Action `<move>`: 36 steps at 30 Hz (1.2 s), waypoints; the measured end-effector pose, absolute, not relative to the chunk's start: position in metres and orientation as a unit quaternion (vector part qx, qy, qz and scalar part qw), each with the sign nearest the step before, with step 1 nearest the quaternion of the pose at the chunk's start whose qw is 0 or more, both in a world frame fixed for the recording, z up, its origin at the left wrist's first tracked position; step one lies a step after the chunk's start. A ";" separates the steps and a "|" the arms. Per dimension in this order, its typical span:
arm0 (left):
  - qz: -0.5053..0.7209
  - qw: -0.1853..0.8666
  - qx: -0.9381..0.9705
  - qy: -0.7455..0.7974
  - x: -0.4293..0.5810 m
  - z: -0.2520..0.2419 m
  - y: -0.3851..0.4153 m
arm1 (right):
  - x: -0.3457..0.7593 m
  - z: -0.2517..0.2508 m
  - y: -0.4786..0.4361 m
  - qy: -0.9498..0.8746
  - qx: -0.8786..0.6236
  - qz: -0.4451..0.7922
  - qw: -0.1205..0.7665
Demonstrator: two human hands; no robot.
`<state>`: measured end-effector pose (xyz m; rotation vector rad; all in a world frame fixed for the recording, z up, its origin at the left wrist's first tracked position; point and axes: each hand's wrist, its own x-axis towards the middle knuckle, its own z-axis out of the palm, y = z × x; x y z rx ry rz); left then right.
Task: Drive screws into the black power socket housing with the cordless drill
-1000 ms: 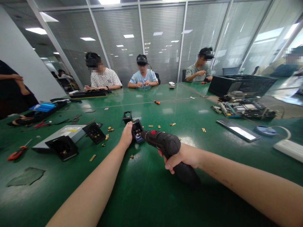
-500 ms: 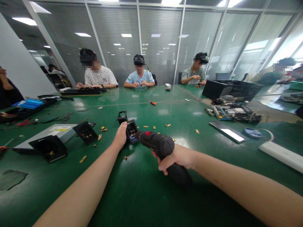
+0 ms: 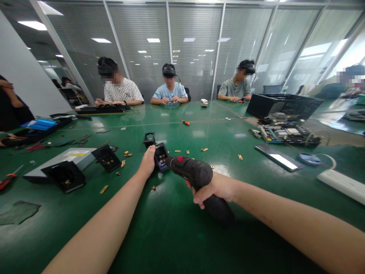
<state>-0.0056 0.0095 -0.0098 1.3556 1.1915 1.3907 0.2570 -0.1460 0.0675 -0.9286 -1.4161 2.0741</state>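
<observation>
In the head view my right hand (image 3: 209, 192) is wrapped round the grip of a black cordless drill (image 3: 196, 170) with a red switch. The drill's nose points left at a small black box (image 3: 162, 155) with brass parts inside. My left hand (image 3: 147, 161) grips that box by its left side. Whether the bit touches a screw in it is hidden. Just behind stands a black open frame (image 3: 149, 139). Several brass strips, such as one brass strip (image 3: 104, 189), lie about on the green table (image 3: 171, 236).
Two more black boxes, the nearer black box (image 3: 65, 178) and another black box (image 3: 107, 158), lean by a grey metal case (image 3: 72, 154) at left. A phone (image 3: 278, 156), circuit board (image 3: 288, 133) and white power strip (image 3: 345, 186) lie right. Several people sit across the table.
The whole view has shifted slightly, moving things a little to the right. Both hands keep their grips, and the drill stays pointed at the box.
</observation>
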 end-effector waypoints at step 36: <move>0.567 0.451 0.515 0.457 0.000 0.002 -0.003 | 0.257 0.066 -0.148 -0.515 -0.334 0.747 0.254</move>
